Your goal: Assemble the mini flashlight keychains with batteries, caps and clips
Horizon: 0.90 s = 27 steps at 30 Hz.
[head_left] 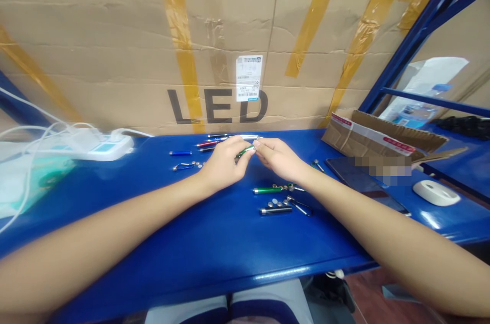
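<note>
My left hand (225,162) is closed around a small green penlight (245,151), held tilted above the table. The fingertips of my right hand (278,158) pinch together at the penlight's silvery end; whatever small part they hold is hidden. Just below lie another green penlight tube (268,191) and a black tube (275,210). Button cells (279,204) and a carabiner clip (300,206) are beside them. Left of my hands rest a blue tube (180,153) and a blue clip (184,166). Several more penlights (218,136) lie behind my left hand, partly covered.
A blue table (184,263) carries everything. On the right are a dark phone (363,183), a white computer mouse (436,192) and an open cardboard box (383,136). A white power strip (103,148) with cables sits left. A large carton (126,58) stands behind.
</note>
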### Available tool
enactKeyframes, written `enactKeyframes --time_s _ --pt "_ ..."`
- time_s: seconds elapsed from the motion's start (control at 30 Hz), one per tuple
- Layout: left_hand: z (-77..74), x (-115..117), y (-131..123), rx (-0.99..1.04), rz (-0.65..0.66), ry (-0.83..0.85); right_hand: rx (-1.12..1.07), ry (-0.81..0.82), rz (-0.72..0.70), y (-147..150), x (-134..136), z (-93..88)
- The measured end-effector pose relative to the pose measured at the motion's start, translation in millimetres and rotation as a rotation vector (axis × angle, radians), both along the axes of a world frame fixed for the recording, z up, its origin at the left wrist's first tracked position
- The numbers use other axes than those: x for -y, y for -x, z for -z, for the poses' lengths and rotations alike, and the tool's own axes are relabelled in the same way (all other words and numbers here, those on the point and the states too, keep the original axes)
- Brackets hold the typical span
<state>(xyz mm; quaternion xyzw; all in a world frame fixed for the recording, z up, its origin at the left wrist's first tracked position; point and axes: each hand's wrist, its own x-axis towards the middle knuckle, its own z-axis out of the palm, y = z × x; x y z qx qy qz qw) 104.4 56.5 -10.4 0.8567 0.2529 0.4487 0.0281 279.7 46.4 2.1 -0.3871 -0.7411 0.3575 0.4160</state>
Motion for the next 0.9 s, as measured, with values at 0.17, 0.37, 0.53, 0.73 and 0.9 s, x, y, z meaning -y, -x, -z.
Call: enactKeyframes --time_s 0.17,0.37,0.53,0.73,0.9 --pt "3.2 -1 4 -0.162 -0.044 -0.156 -0.068 0.245 -0.006 2 5 -8.4" --pt "2.1 -1 9 -0.459 -0.089 -0.307 -0.014 0.681 -0.046 -3 8 -21.5" --pt "4.1 1 8 -0.424 -0.04 -0.26 0.046 0.928 -0.092 -7 2 -23.2" --pt "7.2 -1 5 -0.212 0.052 -0.06 0.222 0.693 -0.058 -2 9 -28.1" --pt "6.4 -6 1 0.057 0.125 0.452 0.495 0.166 0.045 -14 7 -28.1"
